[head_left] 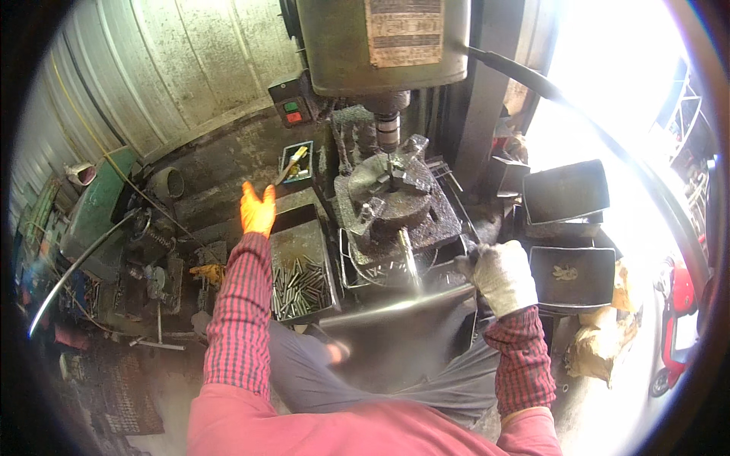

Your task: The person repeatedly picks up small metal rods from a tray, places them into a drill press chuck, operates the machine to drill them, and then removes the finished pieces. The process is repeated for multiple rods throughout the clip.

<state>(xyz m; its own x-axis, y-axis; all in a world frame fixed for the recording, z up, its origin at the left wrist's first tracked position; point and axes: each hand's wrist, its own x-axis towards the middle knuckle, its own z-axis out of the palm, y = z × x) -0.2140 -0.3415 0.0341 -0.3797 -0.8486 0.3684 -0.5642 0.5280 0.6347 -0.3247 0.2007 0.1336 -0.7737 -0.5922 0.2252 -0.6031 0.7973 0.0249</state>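
My left hand (258, 209), in an orange glove, is held out with its fingers apart and nothing in them. It is just short of a small tray (309, 181) that holds a yellow-handled brush (295, 161). Below it, a metal bin (328, 270) holds many short metal pins (298, 289). My right hand (503, 280), in a dirty whitish glove, is closed to the right of the drill press table. Dark shapes at its fingertips hide what it grips. In front of me, a round clamping chuck (380, 199) sits beneath the drill chuck (388, 133).
The drill press head (380, 45) hangs above the chuck. A switch box (290, 102) with green and red buttons is behind the brush tray. A shiny metal sheet (403, 308) slopes over my lap. Dark bins (566, 194) stand on the right, and a green metal box (99, 205) on the left.
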